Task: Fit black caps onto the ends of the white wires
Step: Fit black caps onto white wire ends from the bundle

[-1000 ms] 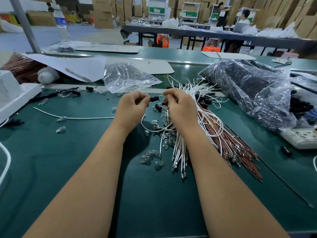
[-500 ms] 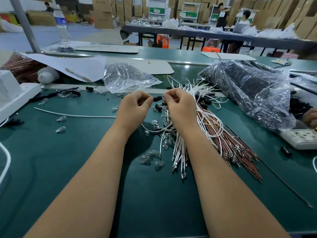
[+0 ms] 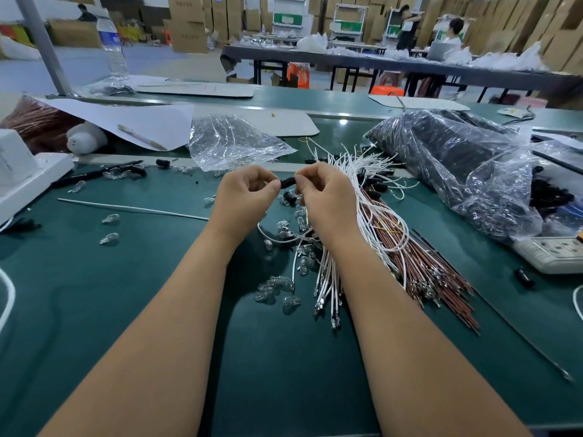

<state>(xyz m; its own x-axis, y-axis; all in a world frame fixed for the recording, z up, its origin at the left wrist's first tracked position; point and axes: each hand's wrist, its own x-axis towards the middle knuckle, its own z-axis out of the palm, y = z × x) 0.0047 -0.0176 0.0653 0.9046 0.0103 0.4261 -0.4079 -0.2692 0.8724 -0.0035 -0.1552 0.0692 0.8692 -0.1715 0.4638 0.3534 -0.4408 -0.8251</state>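
2 bare forearms reach over the dark green work table [image 3: 94, 310]. Far right lies a large clear plastic bag of black parts [image 3: 457, 165]. Right of the hands spreads a bundle of thin white wires [image 3: 369, 222], over brown ones. The left hand [image 3: 244, 197] and right hand [image 3: 328, 197] are each pinched narrow on a small black cylindrical cap [image 3: 287, 183] held between them, just above the table's middle.

A water bottle [image 3: 112, 48] is stood at the far left of the green bench [image 3: 94, 310]. Clear glass bulbs [image 3: 277, 287] are scattered beside red-brown wires [image 3: 441, 279]. A white power strip [image 3: 552, 253] is seen at the right edge.
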